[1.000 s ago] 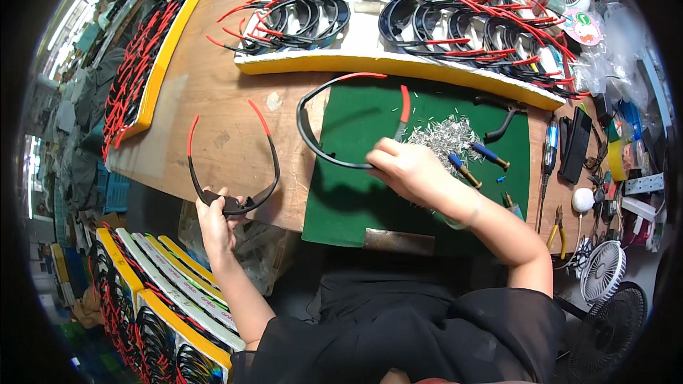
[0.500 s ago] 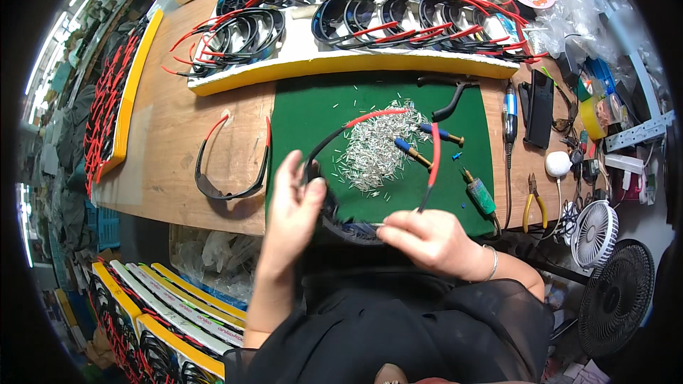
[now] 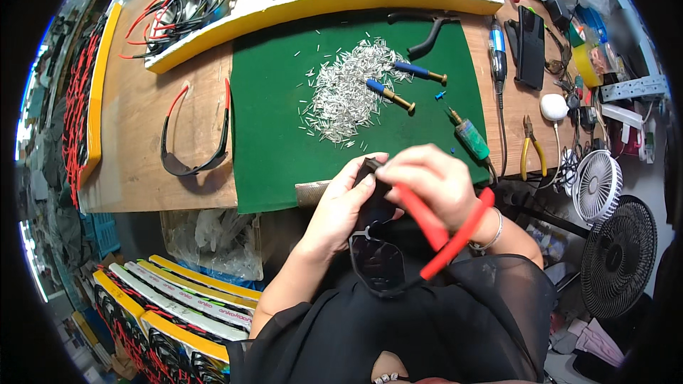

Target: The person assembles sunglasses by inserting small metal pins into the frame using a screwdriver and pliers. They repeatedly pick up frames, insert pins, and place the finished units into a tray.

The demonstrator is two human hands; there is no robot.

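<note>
A pair of dark sunglasses (image 3: 378,264) with red-tipped temples is held close to my body, at the near edge of the green mat (image 3: 274,142). My left hand (image 3: 340,215) grips the frame near one hinge, thumb on top. My right hand (image 3: 435,179) is closed on a temple at that same corner; its fingers are slightly blurred. Both red tips point to the right, below my right hand. A heap of small silvery pins (image 3: 346,92) lies beyond my hands, with two blue-handled screwdrivers (image 3: 390,96) at its right side. The gripped hinge is mostly hidden by my fingers.
Another pair of sunglasses (image 3: 196,167) rests on the wooden table to the left. A yellow-edged foam tray (image 3: 313,16) of glasses spans the back. On the right are a green glue-like bottle (image 3: 471,139), yellow-handled pliers (image 3: 532,148), a black phone-shaped object (image 3: 530,46) and fans (image 3: 596,185).
The sunglasses have been turned and drawn toward my body, their red tips swinging from far to right. My hands have come together at one hinge. The view has tilted down slightly.
</note>
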